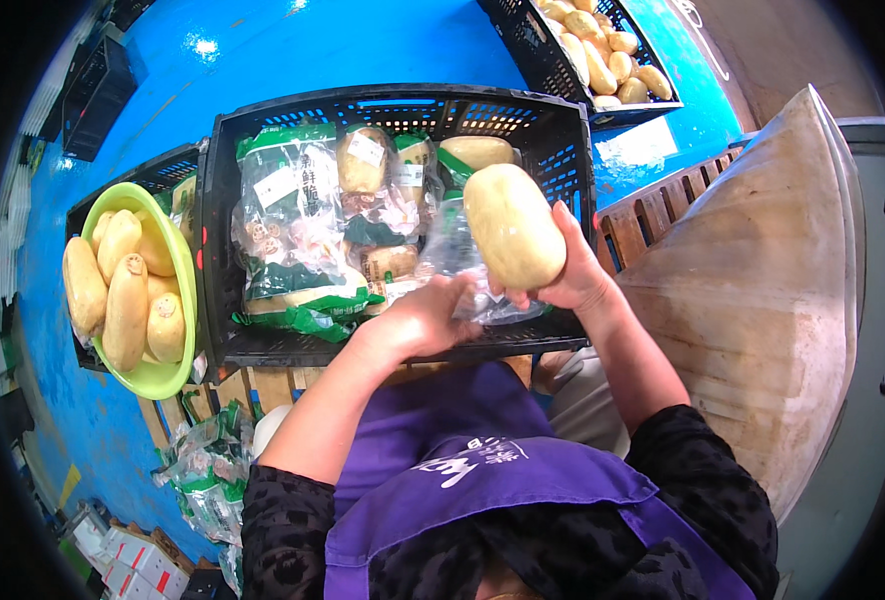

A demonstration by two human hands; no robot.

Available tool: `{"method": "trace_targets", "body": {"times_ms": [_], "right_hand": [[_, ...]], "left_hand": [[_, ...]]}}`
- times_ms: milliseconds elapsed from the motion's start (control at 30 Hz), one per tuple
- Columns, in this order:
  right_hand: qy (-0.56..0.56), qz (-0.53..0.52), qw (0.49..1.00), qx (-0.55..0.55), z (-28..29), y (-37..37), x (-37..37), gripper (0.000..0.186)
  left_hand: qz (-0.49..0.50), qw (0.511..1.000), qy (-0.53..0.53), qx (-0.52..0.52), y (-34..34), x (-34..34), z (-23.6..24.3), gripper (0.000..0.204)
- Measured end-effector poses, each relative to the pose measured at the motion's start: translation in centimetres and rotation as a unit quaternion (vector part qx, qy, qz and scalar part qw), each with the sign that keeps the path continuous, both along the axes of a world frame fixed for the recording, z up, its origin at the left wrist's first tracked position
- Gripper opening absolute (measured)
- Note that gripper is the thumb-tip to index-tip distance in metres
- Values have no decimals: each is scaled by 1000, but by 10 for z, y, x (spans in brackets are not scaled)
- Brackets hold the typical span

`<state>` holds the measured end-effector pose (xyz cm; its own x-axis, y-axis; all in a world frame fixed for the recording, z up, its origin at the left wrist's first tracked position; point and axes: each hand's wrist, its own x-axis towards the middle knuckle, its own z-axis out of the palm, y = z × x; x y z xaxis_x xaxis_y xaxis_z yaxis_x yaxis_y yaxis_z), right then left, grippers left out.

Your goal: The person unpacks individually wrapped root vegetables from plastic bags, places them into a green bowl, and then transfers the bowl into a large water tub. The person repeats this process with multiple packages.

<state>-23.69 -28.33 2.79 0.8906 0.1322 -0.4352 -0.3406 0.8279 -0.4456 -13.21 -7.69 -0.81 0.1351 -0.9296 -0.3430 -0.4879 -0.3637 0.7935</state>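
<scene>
My right hand [573, 270] grips a large pale lotus root [511, 222], held up over the right end of a black crate [217, 200]. Just below and left of it, my left hand [433, 312] has its fingers curled on a clear plastic bag [453, 240] with green printing. The crate holds several printed bags [285, 215], some with lotus root visible inside. At the left, a green basin [178, 362] holds several bare lotus roots [125, 315], resting on another black crate.
Another crate of roots [613, 70] stands at the back right on a blue floor [383, 55]. A slatted pallet [638, 225] lies beneath the crates. A large pale, curved sheet [743, 330] is on my right. Loose printed bags [208, 470] lie at lower left, with boxes [138, 560] beyond.
</scene>
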Motion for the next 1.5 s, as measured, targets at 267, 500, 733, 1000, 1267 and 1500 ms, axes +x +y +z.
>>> {"method": "trace_targets", "body": {"times_ms": [267,500,733,1000,1267,1500], "right_hand": [[-84,59,989,-104,-14,14,6,90],[-95,128,952,-263,-5,20,13,101],[-84,130,947,-281,-3,15,7,101],[-93,111,916,-374,1,26,5,96],[-104,62,944,-306,-3,28,2,94],[28,29,999,-17,-5,29,6,70]], "left_hand": [[314,795,499,-141,-2,51,50,54],[298,886,312,-171,0,38,59,77],[307,917,187,-173,-12,32,55,56],[372,896,152,-190,-14,31,41,32],[384,882,235,-137,-2,46,31,32],[303,858,372,-181,-3,44,44,48]]}}
